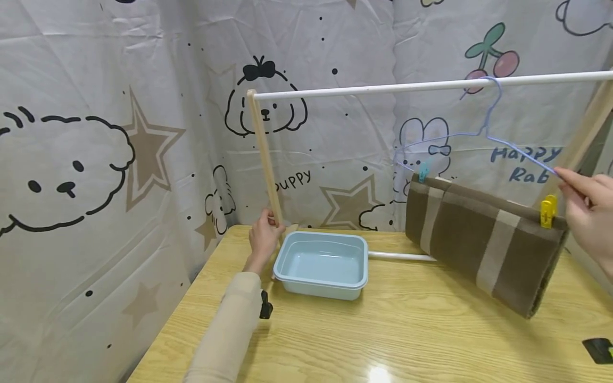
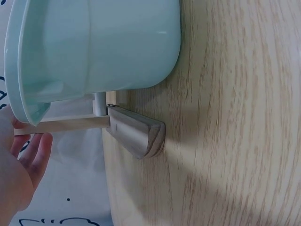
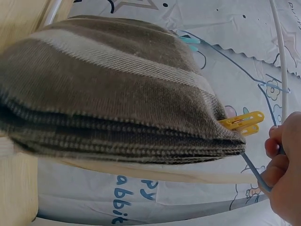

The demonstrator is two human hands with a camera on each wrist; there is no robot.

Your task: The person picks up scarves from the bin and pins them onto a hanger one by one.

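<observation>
A blue wire hanger (image 1: 514,144) hooks over the white rod (image 1: 364,89) of a wooden-legged rack. Over its lower bar hangs a folded brown scarf (image 1: 460,234) with pale stripes, held by a teal clothespin (image 1: 423,172) and a yellow clothespin (image 1: 548,211). My right hand (image 1: 591,199) pinches the hanger's right corner; the right wrist view shows the thick folded edges of the scarf (image 3: 117,94) close by. My left hand (image 1: 264,234) grips the rack's left wooden leg (image 1: 266,154) low down, with thumb and fingers round the strip (image 2: 70,124) in the left wrist view.
A light blue plastic basin (image 1: 321,290) stands on the wood-grain table (image 1: 392,330), right beside the left leg. Behind it runs the rack's lower white bar (image 1: 402,256). The rack's wooden foot (image 2: 136,132) rests on the table. A printed curtain (image 1: 158,159) hangs behind.
</observation>
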